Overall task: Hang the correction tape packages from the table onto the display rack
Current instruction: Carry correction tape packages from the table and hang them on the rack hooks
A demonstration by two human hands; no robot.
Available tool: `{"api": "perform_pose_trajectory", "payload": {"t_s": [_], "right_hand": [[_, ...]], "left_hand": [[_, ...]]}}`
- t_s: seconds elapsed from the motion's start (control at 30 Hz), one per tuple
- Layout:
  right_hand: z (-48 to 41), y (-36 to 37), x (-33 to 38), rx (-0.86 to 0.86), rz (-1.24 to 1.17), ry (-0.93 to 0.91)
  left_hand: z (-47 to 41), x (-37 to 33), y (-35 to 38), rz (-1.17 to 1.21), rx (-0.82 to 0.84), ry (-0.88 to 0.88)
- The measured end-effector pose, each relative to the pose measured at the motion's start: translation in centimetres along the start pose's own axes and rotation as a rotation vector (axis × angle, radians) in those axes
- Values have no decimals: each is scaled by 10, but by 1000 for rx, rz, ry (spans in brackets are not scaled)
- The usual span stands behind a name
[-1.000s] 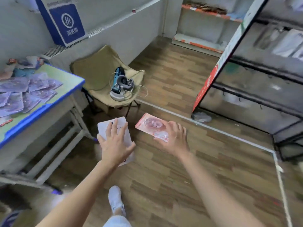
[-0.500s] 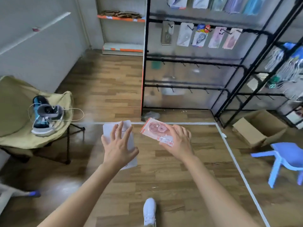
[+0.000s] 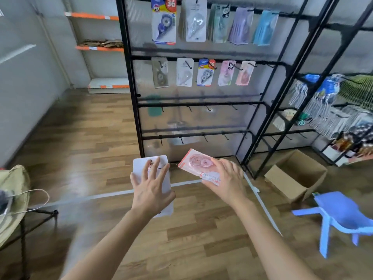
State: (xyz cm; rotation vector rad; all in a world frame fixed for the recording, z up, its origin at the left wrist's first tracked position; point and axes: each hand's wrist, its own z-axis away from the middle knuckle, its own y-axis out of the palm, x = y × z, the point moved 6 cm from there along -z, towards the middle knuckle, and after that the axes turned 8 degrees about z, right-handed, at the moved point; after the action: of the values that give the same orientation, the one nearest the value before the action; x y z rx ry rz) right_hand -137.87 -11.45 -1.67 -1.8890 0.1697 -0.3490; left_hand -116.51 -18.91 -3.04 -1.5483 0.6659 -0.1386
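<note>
Correction tape package (image 3: 195, 161), pink card: its location in the head view is requested. (Inspector)

It is held in the air by the right hand (image 3: 228, 179), tilted, with one short end turned toward the display rack (image 3: 129, 77). The fingers are curled round its lower-right end. The rack is not touched; the package is seen in front of the rack's bottom edge, above the wooden floor (image 3: 90, 138). (Operator)

The state of the left hand (image 3: 150, 191) is requested. (Inspector)

Its fingers are extended and spread flat on a white package (image 3: 138, 165), which is carried beneath the palm, just beside the pink one and apart from it. How it is retained from below cannot be determined. (Operator)

Rack contents are requested. (Inspector)

Hung packages (image 3: 184, 72) are seen in a row of five on the second rail, starting near its left end; others are hung on the top rail. Hooks (image 3: 189, 108) are fitted along the two lower rails. A cardboard box (image 3: 286, 184) is set on the floor near the rack's right corner, with a blue chair (image 3: 343, 207) near it. (Operator)
</note>
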Motion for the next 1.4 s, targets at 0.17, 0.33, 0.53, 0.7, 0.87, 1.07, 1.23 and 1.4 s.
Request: {"api": "perform_pose_trajectory", "payload": {"t_s": [0.17,0.33,0.53,0.7,0.87,1.07,1.23,1.4], "right_hand": [[-69,10,-44,5,14,-12],[-152,21,-92,4,-9,-69],[-242,30,-138,-1,-56,-132],[-300,46,-158,11,-46,-170],[-366,59,-173,-7,-24,-179],[-438,73,-170,-36,-22,-173],[-476,82,-164,-56,-21,-194],[-503,92,-163,-57,-24,-199]], "left_hand": [[-73,-26,15,-20,-12,20],[-152,-59,38,13,-33,-7],[-233,-94,52,61,-77,-30],[-294,-104,51,53,-106,1],[-364,-109,43,77,-159,50],[-439,-98,30,82,-206,123],[-481,-91,17,61,-241,175],[-511,-89,17,60,-251,205]]}}
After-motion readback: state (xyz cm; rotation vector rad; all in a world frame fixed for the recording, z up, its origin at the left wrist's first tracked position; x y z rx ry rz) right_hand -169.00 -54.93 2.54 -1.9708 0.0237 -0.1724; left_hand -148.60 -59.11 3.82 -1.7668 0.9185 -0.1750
